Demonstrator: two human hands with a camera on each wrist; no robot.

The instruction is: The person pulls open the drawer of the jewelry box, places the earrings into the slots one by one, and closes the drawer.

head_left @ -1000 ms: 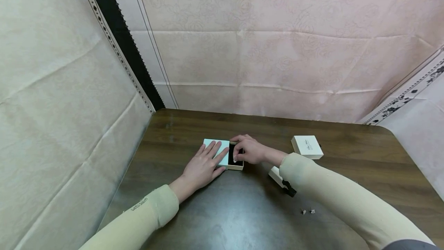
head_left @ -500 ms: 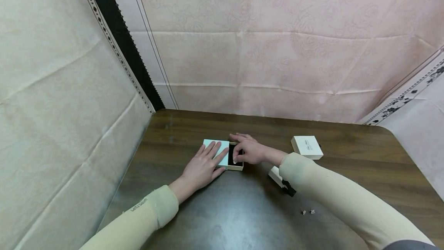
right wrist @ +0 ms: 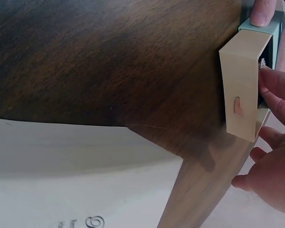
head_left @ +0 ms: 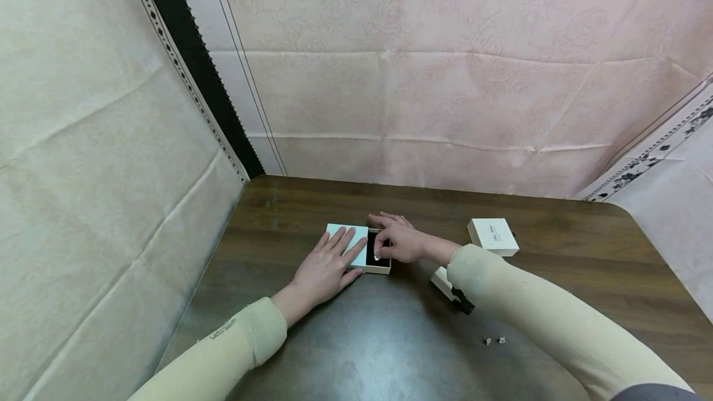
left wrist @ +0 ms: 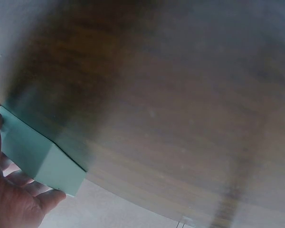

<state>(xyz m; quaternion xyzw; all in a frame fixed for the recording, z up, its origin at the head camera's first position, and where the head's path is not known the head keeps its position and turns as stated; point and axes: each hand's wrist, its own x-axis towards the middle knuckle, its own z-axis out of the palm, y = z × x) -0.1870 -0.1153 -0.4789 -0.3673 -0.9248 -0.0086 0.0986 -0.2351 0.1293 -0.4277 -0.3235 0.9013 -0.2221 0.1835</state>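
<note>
A mint-blue slide-out box [head_left: 358, 257] lies on the wooden table, its cream drawer [head_left: 378, 270] with a black lining partly pulled out to the right. My left hand [head_left: 323, 268] rests on the blue sleeve with fingers spread; in the left wrist view its fingers lie along the mint-blue sleeve [left wrist: 40, 154]. Thumb and index finger of my right hand [head_left: 402, 242] pinch a small sparkling silver piece of jewellery [right wrist: 262, 62] at the drawer's black lining. Its other fingers extend beyond the drawer. The fingertips hide most of the piece.
A white box [head_left: 493, 237] with printed lettering stands at the back right. Another white box [head_left: 444, 283] with a black ribbon [head_left: 463, 301] lies partly under my right sleeve. Two tiny silvery pieces [head_left: 494, 340] lie nearer on the table. Cloth-covered walls border the table's back and left.
Both hands stay almost in place. My right fingertips shift only slightly over the black lining, still pinching the small piece. The boxes have not moved.
</note>
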